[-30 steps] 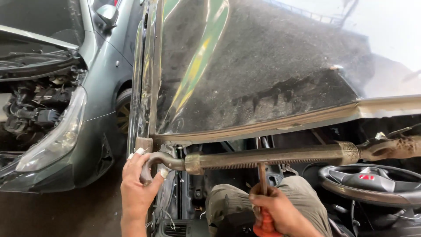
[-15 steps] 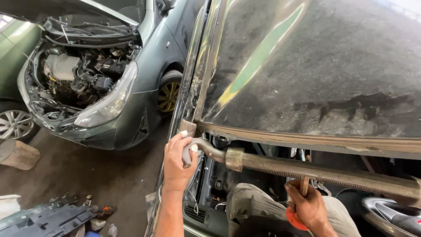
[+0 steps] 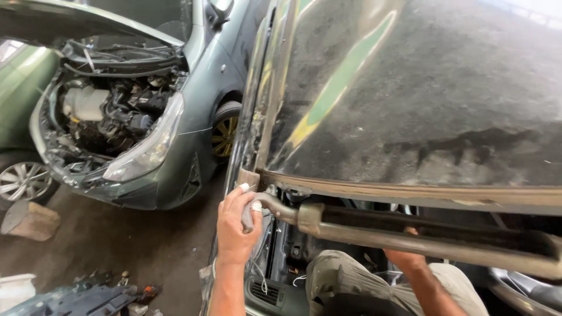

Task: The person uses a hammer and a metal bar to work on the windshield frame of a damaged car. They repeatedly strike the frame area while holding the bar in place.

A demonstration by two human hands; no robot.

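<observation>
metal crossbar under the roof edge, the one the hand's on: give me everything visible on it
The crossbar is a long, dull brown-grey metal tube, rusty-looking, running from the car's left pillar rightward and slightly downward, just below the roof's front edge. Its left end narrows into a curved pipe past a square collar. The left hand is wrapped around that curved end. The right hand sits behind and under the tube, mostly hidden; contact cannot be told. Its right end runs out of view.

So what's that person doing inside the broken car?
A person sits inside a stripped car, under its dark dusty roof. Their left hand grips the bent end of a long rusty metal bar running across the car. Their right hand reaches up behind that bar, mostly hidden. Next door, a grey car has its bonnet open, engine showing.
</observation>
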